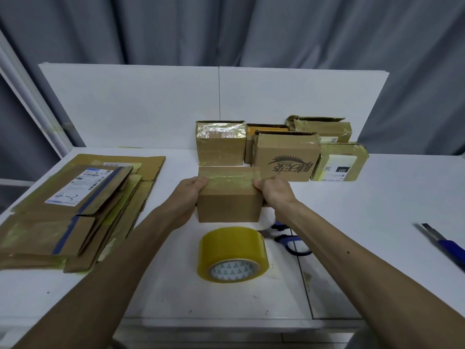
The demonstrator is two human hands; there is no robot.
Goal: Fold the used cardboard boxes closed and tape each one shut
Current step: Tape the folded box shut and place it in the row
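A: Nearest first?
B: Two bare forearms run up from the bottom edge; the left hand wraps the left end of the small box, thumb on its top; the right hand clamps the right end the same way; both are closed on it.
A: Box location?
B: Centre of frame, between the hands; flaps down, a shiny tape strip across its top; resting on the table or just off it, cannot tell.
A: Rest, big to small, quick.
B: White table fills the lower frame; white backboard stands along its far edge, grey curtain behind; pile of flattened cardboard at left of frame, top sheet carrying a shipping label; cluster of taped boxes right of centre, just beyond the small box; in it a printed box with a dark logo, and a labelled box reading 031 at the cluster's right end; yellowish tape roll standing on its edge below the small box, core toward the camera; blue-handled scissors just right of the roll, partly hidden under the right forearm; blue utility knife at the right edge, well apart.
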